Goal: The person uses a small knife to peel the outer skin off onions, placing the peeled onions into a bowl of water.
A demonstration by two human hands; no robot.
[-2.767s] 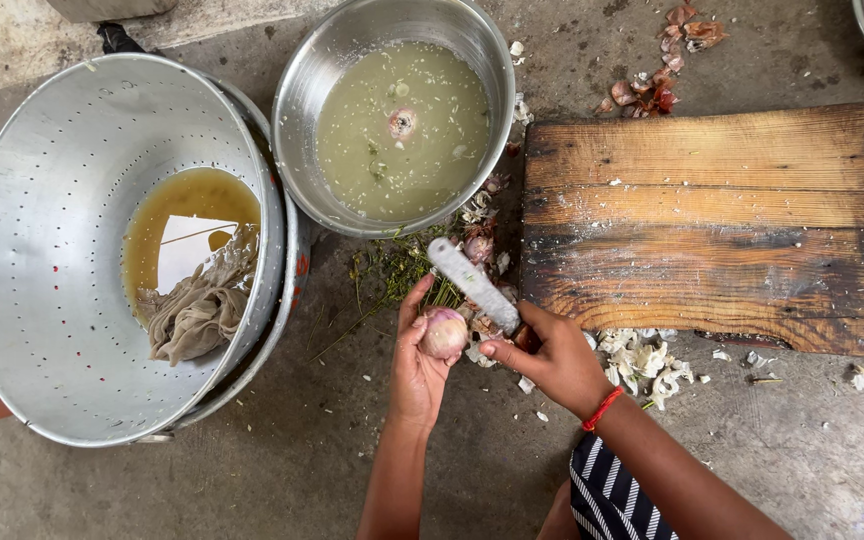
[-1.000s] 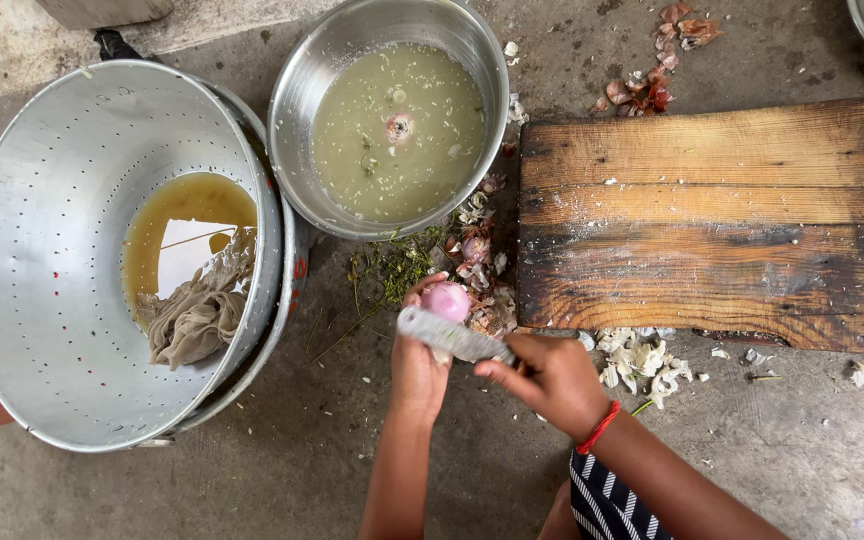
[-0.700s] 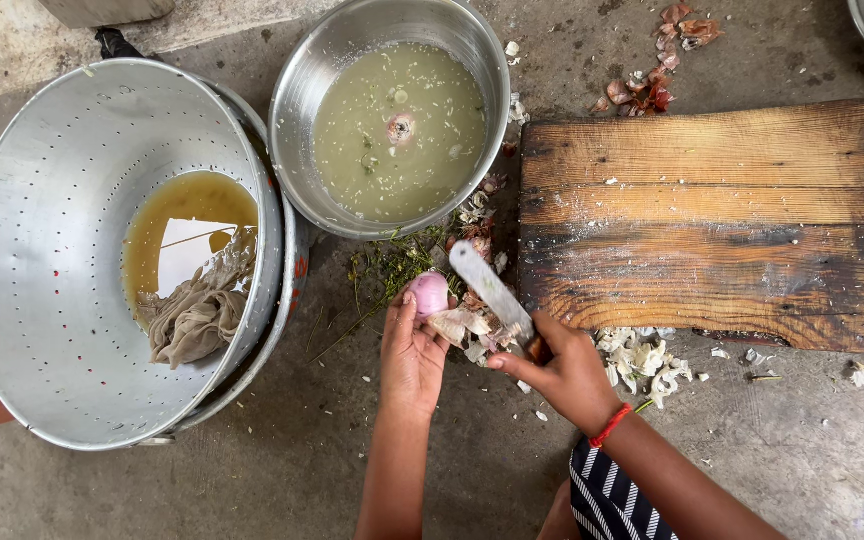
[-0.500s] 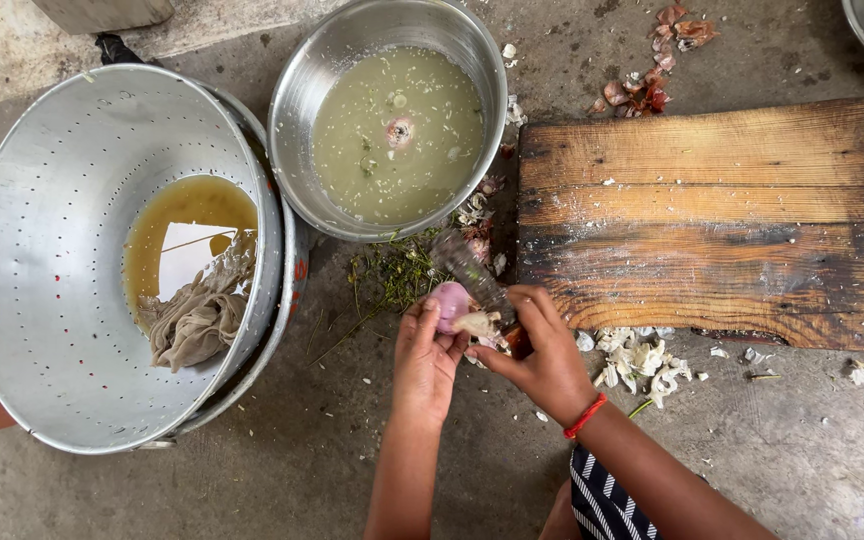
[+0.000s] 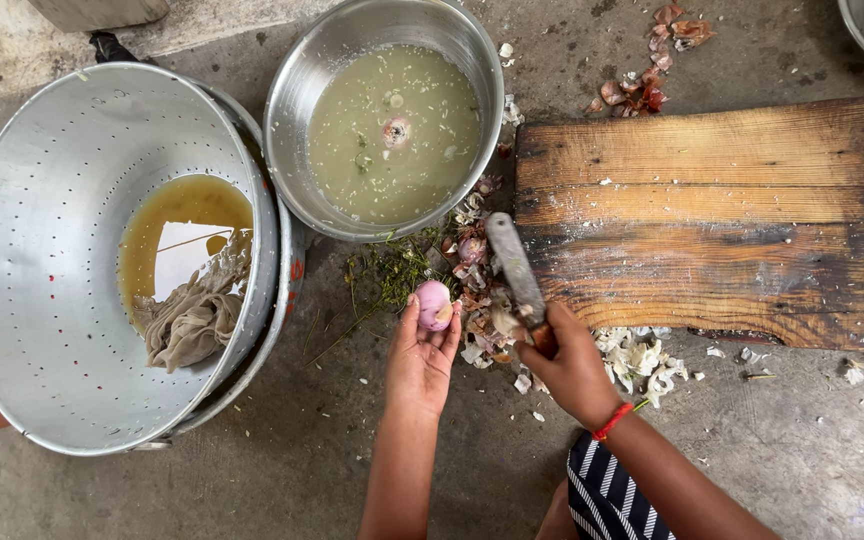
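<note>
My left hand (image 5: 420, 358) holds a small pinkish peeled onion (image 5: 434, 304) at its fingertips, above the concrete floor. My right hand (image 5: 569, 365), with a red band at the wrist, grips the handle of a knife (image 5: 514, 266) whose blade points up and away toward the steel bowl. Between the two hands lies a pile of onion skins (image 5: 480, 300). The steel bowl (image 5: 384, 115) in front holds cloudy greenish water with one onion (image 5: 396, 131) floating in it.
A worn wooden chopping board (image 5: 712, 215) lies to the right. At left a large perforated metal colander (image 5: 102, 250) holds brownish liquid and a wet cloth (image 5: 190, 320). White peel scraps (image 5: 642, 355) lie near the board; reddish skins (image 5: 652, 60) lie beyond it.
The knife came off the onion and its blade swung up away from my left hand. The onion stayed in my left hand, which moved slightly down.
</note>
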